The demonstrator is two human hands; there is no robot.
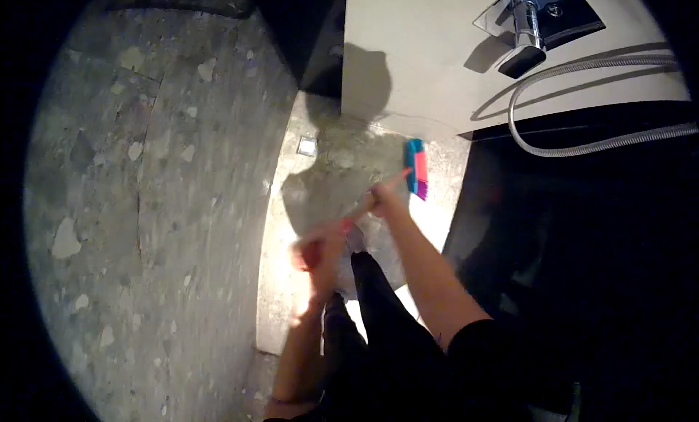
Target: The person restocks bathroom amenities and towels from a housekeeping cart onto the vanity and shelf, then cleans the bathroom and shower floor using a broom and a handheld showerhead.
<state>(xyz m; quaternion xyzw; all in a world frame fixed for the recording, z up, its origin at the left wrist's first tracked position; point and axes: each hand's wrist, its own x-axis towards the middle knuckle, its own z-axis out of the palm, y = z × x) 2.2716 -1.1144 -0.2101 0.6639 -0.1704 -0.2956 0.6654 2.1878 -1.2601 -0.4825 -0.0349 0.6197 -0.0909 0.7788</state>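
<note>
A broom has a teal head with pink and purple bristles point(417, 167), which is down by the shower floor near the right wall. Its pinkish handle slants from the head down to the left, smeared by motion. My right hand point(378, 200) is closed around the handle not far from the head. Further back, my left hand point(314, 253) is blurred and wraps the handle's near end. Both forearms reach forward from dark sleeves, with my dark-trousered legs between them.
A square metal drain point(307, 146) is set in the wet shower floor point(342, 160). A chrome shower valve point(526, 29) juts from the pale wall, and a metal hose point(553, 151) loops below it. Grey speckled panelling point(160, 203) borders the left; a glossy black surface point(568, 240) borders the right.
</note>
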